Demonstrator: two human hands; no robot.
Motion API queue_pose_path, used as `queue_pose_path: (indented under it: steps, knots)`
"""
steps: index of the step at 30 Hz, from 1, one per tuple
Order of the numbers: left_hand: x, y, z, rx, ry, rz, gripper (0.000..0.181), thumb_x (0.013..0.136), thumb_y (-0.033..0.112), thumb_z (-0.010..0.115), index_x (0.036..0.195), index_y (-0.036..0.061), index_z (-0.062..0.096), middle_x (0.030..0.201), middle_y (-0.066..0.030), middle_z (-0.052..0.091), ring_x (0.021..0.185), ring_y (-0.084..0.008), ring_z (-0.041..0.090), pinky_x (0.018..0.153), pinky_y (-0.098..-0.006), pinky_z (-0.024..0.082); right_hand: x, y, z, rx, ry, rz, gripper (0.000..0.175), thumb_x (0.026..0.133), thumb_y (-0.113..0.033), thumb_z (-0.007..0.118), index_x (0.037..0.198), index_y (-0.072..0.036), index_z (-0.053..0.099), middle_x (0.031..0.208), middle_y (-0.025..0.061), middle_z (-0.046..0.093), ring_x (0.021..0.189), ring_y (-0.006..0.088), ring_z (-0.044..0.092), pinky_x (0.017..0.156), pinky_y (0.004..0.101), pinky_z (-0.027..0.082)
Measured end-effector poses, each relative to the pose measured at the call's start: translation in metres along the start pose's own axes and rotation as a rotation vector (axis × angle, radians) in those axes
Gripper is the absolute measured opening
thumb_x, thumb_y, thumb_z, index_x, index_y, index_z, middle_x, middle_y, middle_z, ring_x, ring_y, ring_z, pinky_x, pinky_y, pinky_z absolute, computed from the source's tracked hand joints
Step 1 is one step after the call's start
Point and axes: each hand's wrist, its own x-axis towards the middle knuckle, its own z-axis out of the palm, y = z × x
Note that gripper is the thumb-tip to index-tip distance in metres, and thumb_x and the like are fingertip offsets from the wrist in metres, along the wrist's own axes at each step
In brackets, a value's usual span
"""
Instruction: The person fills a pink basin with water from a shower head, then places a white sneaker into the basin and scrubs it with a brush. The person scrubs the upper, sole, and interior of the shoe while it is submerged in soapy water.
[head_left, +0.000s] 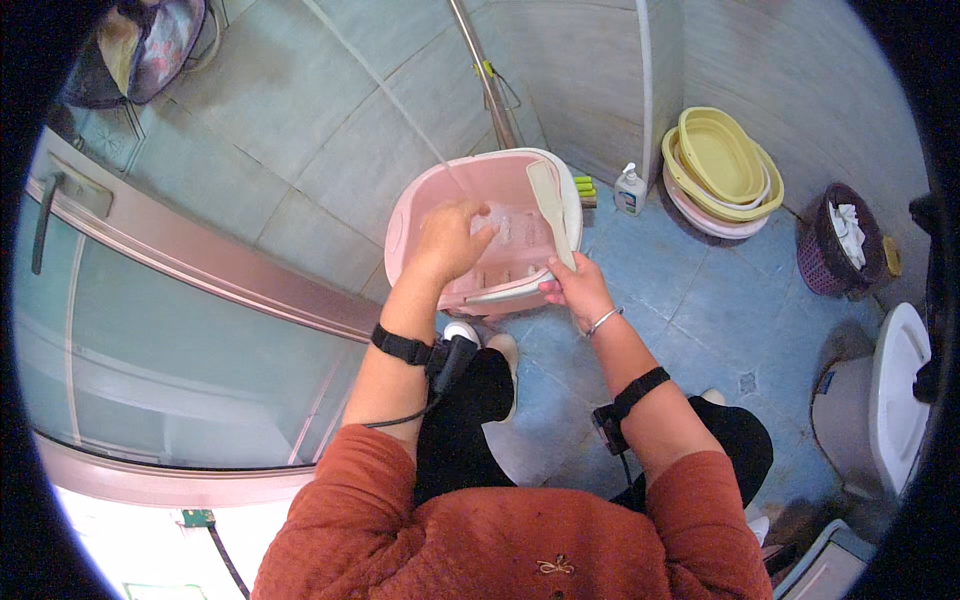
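A pink foot-bath tub (412, 202) with a white outer rim stands on the floor before me, with some clear water in its bottom. My left hand (450, 244) is over the tub's inside, fingers apart and holding nothing that I can see. At the tub's near right corner, my right hand (577, 285) grips the narrow end of a cream paddle-shaped tool (549, 199), perhaps a long-handled brush seen from its back. Its broad end lies against the tub's right wall. The fingers of that hand also touch the rim.
A pump bottle (630, 191) and stacked yellow and pink basins (724, 169) stand beyond the tub on the right. Farther right are a purple basket (819, 261) and a toilet (847, 416). A glass door (187, 352) borders the left. A metal pole (480, 67) rises behind.
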Motion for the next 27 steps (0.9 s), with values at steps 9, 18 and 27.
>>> queue_pose_path:
  steps: [9,18,27]
  knots:
    - [-0.009,-0.031,0.001,-0.142,0.197,-0.117,0.032,0.081,0.028,0.066,0.102,0.004,0.068,0.101,-0.021,0.067,0.096,-0.0381,0.062,0.085,-0.0439,0.048,-0.001,0.001,-0.002,-0.001,-0.017,0.024,0.024,0.094,-0.023,0.057,0.11,-0.004,0.056,0.097,0.0062,0.064,0.073,0.0136,0.066,0.055,0.0245,0.053]
    - [-0.008,-0.036,-0.012,-0.17,0.262,-0.217,0.03,0.08,0.027,0.068,0.099,0.0036,0.068,0.1,-0.0205,0.067,0.097,-0.0369,0.062,0.085,-0.0427,0.048,-0.003,-0.002,-0.002,-0.029,-0.029,0.025,0.027,0.095,-0.022,0.057,0.114,-0.003,0.052,0.101,0.0074,0.063,0.077,0.0148,0.068,0.057,0.0227,0.053]
    - [-0.007,-0.038,-0.019,-0.188,0.272,-0.245,0.03,0.08,0.027,0.068,0.099,0.0032,0.068,0.1,-0.02,0.066,0.097,-0.0344,0.062,0.085,-0.0408,0.048,-0.004,-0.004,-0.002,-0.041,-0.037,0.039,0.028,0.095,-0.024,0.058,0.116,-0.005,0.055,0.103,0.0054,0.064,0.082,0.0132,0.068,0.06,0.0201,0.053]
